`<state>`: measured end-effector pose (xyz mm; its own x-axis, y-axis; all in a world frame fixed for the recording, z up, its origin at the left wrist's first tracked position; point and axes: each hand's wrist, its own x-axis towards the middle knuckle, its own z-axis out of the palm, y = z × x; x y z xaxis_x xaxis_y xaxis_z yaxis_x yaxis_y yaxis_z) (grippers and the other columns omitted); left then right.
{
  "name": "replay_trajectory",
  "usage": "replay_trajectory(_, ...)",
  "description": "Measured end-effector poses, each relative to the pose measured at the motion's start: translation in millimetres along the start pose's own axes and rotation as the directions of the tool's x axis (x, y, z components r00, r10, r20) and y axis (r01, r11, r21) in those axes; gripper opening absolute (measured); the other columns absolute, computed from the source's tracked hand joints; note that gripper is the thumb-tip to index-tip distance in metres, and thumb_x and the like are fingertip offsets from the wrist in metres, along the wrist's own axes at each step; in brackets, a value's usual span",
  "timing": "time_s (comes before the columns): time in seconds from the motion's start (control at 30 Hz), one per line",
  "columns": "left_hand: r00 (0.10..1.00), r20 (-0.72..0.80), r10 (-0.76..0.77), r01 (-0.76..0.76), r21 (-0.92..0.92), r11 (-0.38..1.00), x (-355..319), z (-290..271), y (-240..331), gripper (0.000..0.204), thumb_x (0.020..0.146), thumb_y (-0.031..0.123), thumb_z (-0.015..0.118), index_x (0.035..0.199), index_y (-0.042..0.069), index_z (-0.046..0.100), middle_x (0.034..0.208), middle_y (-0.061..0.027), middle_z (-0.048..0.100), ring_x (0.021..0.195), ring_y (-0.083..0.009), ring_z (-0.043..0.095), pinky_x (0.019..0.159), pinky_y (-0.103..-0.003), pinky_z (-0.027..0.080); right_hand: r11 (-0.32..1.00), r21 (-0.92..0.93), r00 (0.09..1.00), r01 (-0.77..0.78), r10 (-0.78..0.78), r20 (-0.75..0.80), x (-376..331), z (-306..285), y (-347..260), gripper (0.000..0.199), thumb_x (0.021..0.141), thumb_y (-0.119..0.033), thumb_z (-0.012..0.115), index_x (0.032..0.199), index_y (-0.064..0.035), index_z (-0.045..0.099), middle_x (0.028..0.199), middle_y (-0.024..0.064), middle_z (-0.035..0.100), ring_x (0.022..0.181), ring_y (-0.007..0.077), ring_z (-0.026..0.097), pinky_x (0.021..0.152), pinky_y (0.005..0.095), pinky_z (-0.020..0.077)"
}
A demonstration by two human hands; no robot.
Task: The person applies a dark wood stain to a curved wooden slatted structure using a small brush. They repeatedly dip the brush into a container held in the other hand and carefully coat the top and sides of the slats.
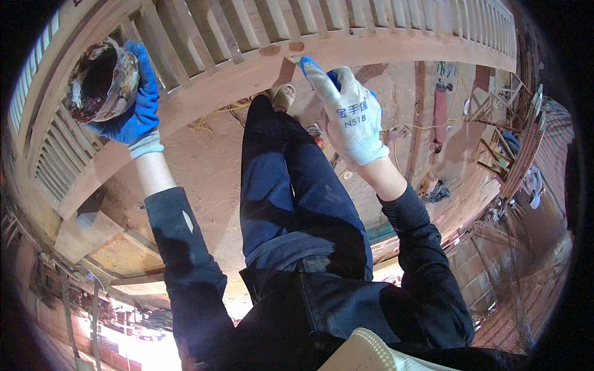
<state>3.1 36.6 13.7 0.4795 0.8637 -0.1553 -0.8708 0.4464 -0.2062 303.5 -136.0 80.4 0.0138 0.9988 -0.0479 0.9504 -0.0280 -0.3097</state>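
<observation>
My left hand (pixel 145 102), in a blue-coated work glove, grips a round, crusted pot (pixel 102 83) by its side. The pot's mouth faces me, with dark reddish matter inside. My right hand (pixel 346 108), in a white-backed glove with blue fingertips, is at the near edge of a long slatted wooden frame (pixel 383 54). Its index finger is stretched toward the frame's rail and the other fingers are curled under. A small pale edge shows by the fingertip; what the hand holds is hidden. Two reddish-brown patches (pixel 270 51) mark the rail near that finger.
Yellow cord (pixel 201 127) lies on the dusty floor (pixel 204 167) below the frame. A red cylindrical object (pixel 440 114) is on the floor to the right, near stacked wooden pieces (pixel 495 148). Boards (pixel 133 253) lie at the left. My shoe (pixel 283 98) is close under the rail.
</observation>
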Motion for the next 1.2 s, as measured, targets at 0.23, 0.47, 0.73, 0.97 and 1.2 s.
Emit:
replay_trajectory(0.23, 1.000, -0.015, 0.012, -0.013, -0.013, 1.000, -1, -2, 1, 0.099, 0.067, 0.045, 0.077, 0.144, 0.003, 0.032, 0.146, -0.0269, 0.033, 0.136, -0.0468, 0.028, 0.113, -0.065, 0.021, 0.998, -0.035, 0.997, -0.052, 0.054, 0.057, -2, -4, -1, 0.057, 0.079, -0.005, 0.060, 0.133, -0.0173, 0.050, 0.088, 0.0114, 0.054, 0.075, 0.0278, 0.061, 0.062, 0.0382, 0.0507)
replay_trajectory(0.47, 1.000, 0.000, 0.010, -0.010, 0.002, 1.000, -1, 2, -5, 0.097, 0.067, 0.043, 0.078, 0.143, 0.002, 0.034, 0.146, -0.0248, 0.036, 0.135, -0.0460, 0.031, 0.113, -0.064, 0.022, 0.996, 0.057, 0.996, -0.064, 0.068, -0.064, 11, -6, 5, 0.053, 0.079, -0.005, 0.060, 0.130, -0.0180, 0.053, 0.087, 0.0109, 0.057, 0.070, 0.0289, 0.063, 0.059, 0.0396, 0.0511)
replay_trajectory(0.73, 0.998, -0.041, 0.043, -0.042, 0.044, 0.998, -1, 7, -8, 0.089, 0.070, 0.040, 0.076, 0.141, 0.002, 0.038, 0.144, -0.0232, 0.039, 0.132, -0.0461, 0.036, 0.112, -0.064, 0.025, 0.979, 0.138, 0.988, -0.151, 0.145, 0.053, -10, -15, 16, 0.057, 0.076, -0.002, 0.059, 0.130, -0.0186, 0.054, 0.092, 0.0130, 0.059, 0.073, 0.0322, 0.063, 0.063, 0.0417, 0.0514)
replay_trajectory(0.97, 1.000, 0.007, 0.015, -0.015, 0.042, 0.999, -4, 2, 2, 0.087, 0.073, 0.044, 0.073, 0.141, 0.003, 0.039, 0.144, -0.0240, 0.039, 0.133, -0.0471, 0.033, 0.112, -0.064, 0.022, 0.985, 0.110, 0.990, -0.132, 0.136, -0.028, -14, -13, 44, 0.064, 0.071, 0.006, 0.053, 0.132, -0.0145, 0.054, 0.097, 0.0145, 0.057, 0.078, 0.0348, 0.060, 0.067, 0.0428, 0.0493)
replay_trajectory(1.2, 1.000, 0.020, -0.004, 0.003, 0.023, 1.000, 1, -2, 4, 0.096, 0.067, 0.048, 0.077, 0.143, 0.006, 0.036, 0.147, -0.0239, 0.035, 0.135, -0.0484, 0.030, 0.112, -0.064, 0.022, 0.983, 0.175, 0.996, 0.052, -0.063, 0.056, 4, 5, -12, 0.062, 0.072, 0.000, 0.060, 0.131, -0.0167, 0.056, 0.094, 0.0119, 0.058, 0.075, 0.0296, 0.061, 0.064, 0.0392, 0.0500)
